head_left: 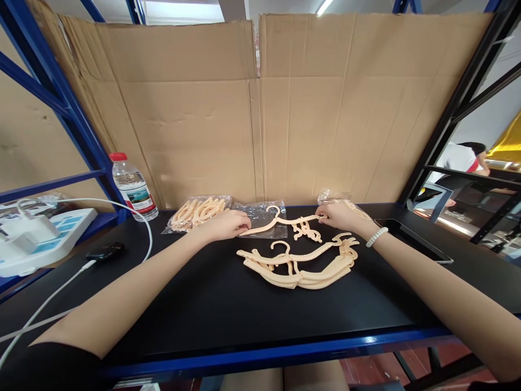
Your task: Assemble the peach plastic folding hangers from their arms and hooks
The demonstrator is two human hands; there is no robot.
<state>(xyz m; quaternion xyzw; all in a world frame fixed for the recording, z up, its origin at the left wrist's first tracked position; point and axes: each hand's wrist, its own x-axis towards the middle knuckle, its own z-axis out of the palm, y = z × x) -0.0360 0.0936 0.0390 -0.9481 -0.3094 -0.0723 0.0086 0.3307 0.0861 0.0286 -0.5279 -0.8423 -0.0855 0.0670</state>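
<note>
Cream-coloured plastic, a slim hanger (278, 218) is held at both ends above the far part of the counter (195, 320), its hook pointing up. The left hand (228, 224) has its grip closed on the left tip, fingers bent over it; the right hand (342, 214) has its grip pinched around the right tip.

Just behind the hanger's left arm is a flat, clear plastic bag (249, 208). Below its right arm sits a small cluster of curly cream pieces (309, 232). Nearer the person, a group of hangers (321, 277) in the same cream colour lies overlapping, one hook rising on the left side and others bunched at the right end.

Beyond the left hand is a filled bag (199, 212), its cream contents showing through the film; another clear wrapper (334, 194) is behind the right hand. A pale beaded bracelet (376, 237) circles the right wrist.

Further left stand a red-capped water bottle (136, 190) and a white power strip (65, 233), with a white cable (150, 233) looping near a small black device (106, 252). Cardboard panels (183, 119) wall the back. Past the black frame (442, 114) at right, another person (456, 160) in a white top is partly visible.
</note>
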